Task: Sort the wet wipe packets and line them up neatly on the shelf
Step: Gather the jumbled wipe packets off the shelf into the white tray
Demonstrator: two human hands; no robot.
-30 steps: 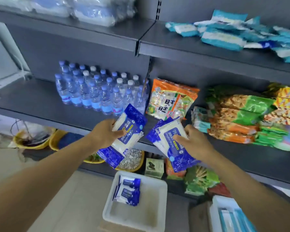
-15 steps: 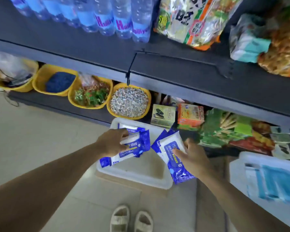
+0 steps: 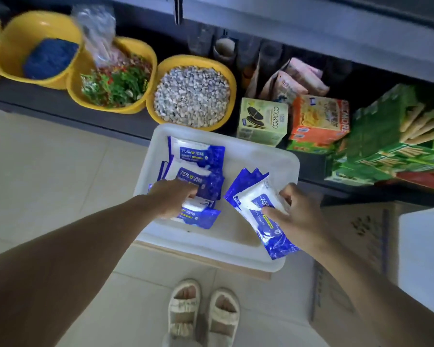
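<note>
A white plastic bin (image 3: pixel 268 159) sits on the floor in front of the bottom shelf. Two blue-and-white wet wipe packets lie in its far left part, one (image 3: pixel 198 152) behind the other (image 3: pixel 198 179). My left hand (image 3: pixel 172 200) is down inside the bin, holding blue-and-white packets (image 3: pixel 198 214) and touching the nearer loose packet. My right hand (image 3: pixel 293 214) grips a stack of wipe packets (image 3: pixel 258 204) over the bin's right side, thumb across the top packet.
Yellow bowls on the bottom shelf hold blue material (image 3: pixel 48 58), green and red bits (image 3: pixel 115 83) and pebbles (image 3: pixel 191 96). Biscuit boxes (image 3: pixel 261 121) and green packs (image 3: pixel 396 136) stand to the right. A cardboard box (image 3: pixel 356 246) is at right. My sandalled feet (image 3: pixel 203 314) are below.
My view dropped from the upper shelves to the floor bin. Both hands came down with their packets; the left hand now reaches into the bin onto the loose packets.
</note>
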